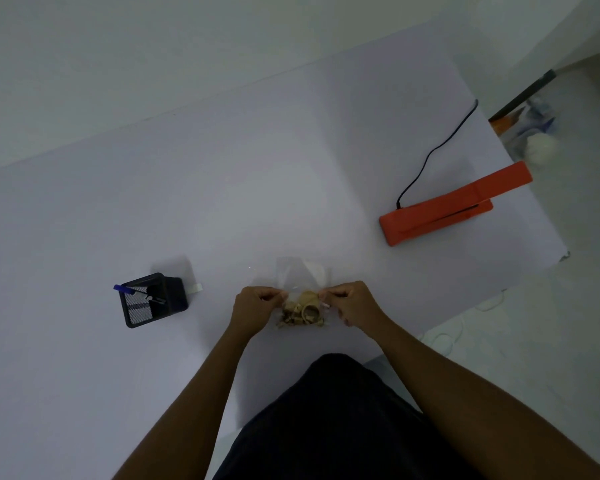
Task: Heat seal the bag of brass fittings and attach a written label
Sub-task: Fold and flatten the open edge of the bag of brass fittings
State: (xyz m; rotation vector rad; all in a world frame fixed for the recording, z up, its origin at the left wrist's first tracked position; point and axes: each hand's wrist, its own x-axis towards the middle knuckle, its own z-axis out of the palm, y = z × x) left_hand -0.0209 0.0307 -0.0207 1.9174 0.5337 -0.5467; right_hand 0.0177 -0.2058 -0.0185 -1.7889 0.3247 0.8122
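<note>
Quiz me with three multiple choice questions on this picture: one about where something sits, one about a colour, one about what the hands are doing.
1. Where is the heat sealer?
A. far right of the table
B. beside the pen holder
C. under the bag

2. What colour is the sealer?
A. blue
B. orange
C. black

3. What are the hands doing?
A. resting flat
B. writing
C. both pinching the bag

Answers:
1 A, it lies near the table's right edge, cord trailing behind.
2 B, its body is orange.
3 C, the left hand and right hand each pinch one side of the bag of fittings.
</note>
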